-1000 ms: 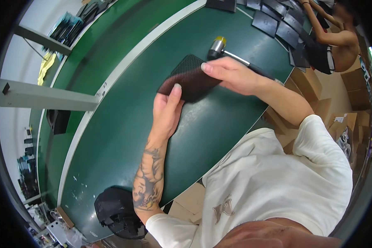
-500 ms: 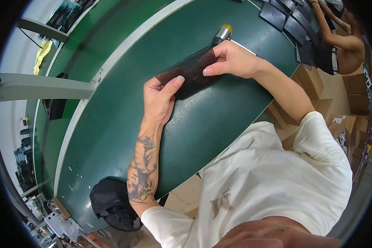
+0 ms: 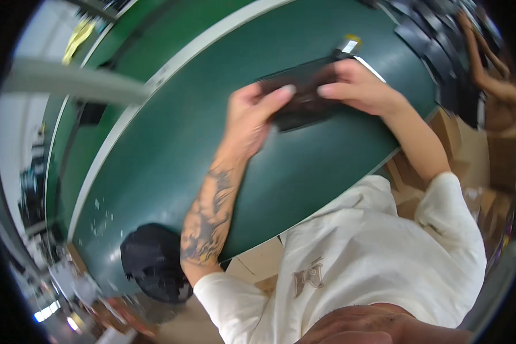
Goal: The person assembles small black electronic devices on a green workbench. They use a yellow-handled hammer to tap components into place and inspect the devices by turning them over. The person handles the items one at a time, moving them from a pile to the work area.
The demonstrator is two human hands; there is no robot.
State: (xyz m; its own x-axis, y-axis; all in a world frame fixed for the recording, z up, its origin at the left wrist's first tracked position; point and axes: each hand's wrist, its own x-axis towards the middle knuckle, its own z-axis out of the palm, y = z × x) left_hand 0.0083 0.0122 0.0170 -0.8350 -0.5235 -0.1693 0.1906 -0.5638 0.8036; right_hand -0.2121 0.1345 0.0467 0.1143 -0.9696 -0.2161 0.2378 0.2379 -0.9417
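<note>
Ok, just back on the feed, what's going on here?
A person's left hand and right hand grip a thin, flat black piece over a glossy green tabletop, thumbs on its near face. Motion blur hides its detail. A mallet with a yellow-and-silver head lies just beyond the right hand. At upper right, a co-worker is beside dark flat pieces.

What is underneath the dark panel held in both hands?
Green table shows around the dark panel, gripped by the left hand and right hand. Whatever lies directly beneath it is covered.
</note>
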